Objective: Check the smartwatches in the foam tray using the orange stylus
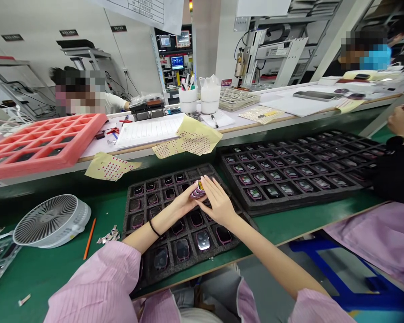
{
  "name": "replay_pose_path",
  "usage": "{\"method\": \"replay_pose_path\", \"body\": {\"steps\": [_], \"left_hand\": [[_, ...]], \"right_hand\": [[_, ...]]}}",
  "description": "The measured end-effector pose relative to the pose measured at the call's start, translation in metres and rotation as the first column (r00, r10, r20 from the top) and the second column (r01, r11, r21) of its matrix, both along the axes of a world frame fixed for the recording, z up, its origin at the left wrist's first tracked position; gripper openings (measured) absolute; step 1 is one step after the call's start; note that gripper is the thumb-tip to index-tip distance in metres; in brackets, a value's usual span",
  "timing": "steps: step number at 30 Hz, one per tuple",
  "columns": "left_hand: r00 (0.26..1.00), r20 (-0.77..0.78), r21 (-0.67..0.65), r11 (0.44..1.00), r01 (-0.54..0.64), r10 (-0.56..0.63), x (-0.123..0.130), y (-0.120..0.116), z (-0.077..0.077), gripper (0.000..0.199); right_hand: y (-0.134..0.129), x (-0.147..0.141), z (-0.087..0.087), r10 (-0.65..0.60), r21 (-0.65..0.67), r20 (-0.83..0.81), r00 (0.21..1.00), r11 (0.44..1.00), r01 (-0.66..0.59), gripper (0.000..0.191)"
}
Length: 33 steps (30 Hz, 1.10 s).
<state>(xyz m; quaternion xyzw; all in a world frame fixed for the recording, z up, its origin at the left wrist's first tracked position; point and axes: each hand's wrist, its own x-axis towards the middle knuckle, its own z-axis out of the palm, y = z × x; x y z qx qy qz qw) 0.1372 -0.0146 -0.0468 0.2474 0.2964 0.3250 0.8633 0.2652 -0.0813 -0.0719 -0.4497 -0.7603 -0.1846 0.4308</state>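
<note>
left hand: the left hand [183, 202] is curled mostly closed around one side of a small watch-like device [197, 189], wearing a thin black wristband [154, 228] on the wrist
right hand: the right hand [218, 202] is partly closed, fingers [210, 188] spread over the top and far side of the same device, so yeah it's held between both hands
the device: pink-purple frame with a bit of yellow on top, sitting between the palms right over the top right area of the tray, can't tell if it's touching the tray
tray under the hands: a black foam tray [210, 251] on a green bench top [50, 278], rows of cells holding similar dark-screened devices with pink frames
next tray: a second black foam tray [283, 202] just to the right, nearly touching the first, also loaded with devices
left of the hands: a white desk fan [52, 220], an orange pencil [89, 238] and some foil scraps [109, 235]
sleeves: pink striped [94, 287]
up on the shelf: a red foam tray [43, 139] and a yellow sheet with pink dots [111, 166] hanging over the edge
other people: a co-worker [112, 102] across the shelf, another co-worker's hand [402, 119] at the far right
</note>
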Motion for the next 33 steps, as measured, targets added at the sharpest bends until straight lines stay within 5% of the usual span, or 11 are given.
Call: {"method": "replay_pose_path", "body": {"steps": [5,12,17,20,21,24,30,33], "left_hand": [[1.0,-0.009,-0.029,1.0,0.0,-0.001,0.01,-0.003,0.011,0.023],[0.999,-0.044,-0.016,0.999,-0.029,0.028,0.02,0.002,0.007,0.023],[0.969,-0.242,0.307,0.951,0.035,0.042,0.024,0.02,-0.005,0.022],[0.888,-0.451,0.531,0.826,0.188,0.088,0.018,0.047,-0.002,0.027],[0.784,-0.6,0.643,0.681,0.351,0.162,0.015,0.057,0.0,0.031],[0.587,-0.753,0.651,0.472,0.595,0.298,0.012,0.08,0.005,0.034],[0.318,-0.847,0.472,0.326,0.819,0.426,0.036,0.083,-0.005,0.026],[0.265,-0.843,0.429,0.288,0.856,0.468,0.046,0.08,-0.01,0.034]], "right_hand": [[0.008,-0.005,-0.011,-0.189,0.055,0.006,0.982,0.981,0.188,0.078],[0.022,0.001,-0.024,-0.153,-0.045,-0.038,0.987,0.987,0.152,0.067],[0.024,0.007,-0.019,-0.165,-0.233,-0.058,0.985,0.961,0.147,0.059],[0.018,0.014,-0.013,-0.226,-0.355,-0.04,0.973,0.914,0.197,0.065],[0.016,0.017,-0.012,-0.244,-0.383,-0.037,0.969,0.899,0.212,0.068],[0.007,0.026,-0.013,-0.281,-0.431,-0.048,0.959,0.872,0.234,0.071],[-0.006,0.033,-0.02,-0.298,-0.465,-0.078,0.951,0.855,0.23,0.055],[-0.006,0.032,-0.021,-0.291,-0.499,-0.125,0.948,0.845,0.193,0.049]]}}
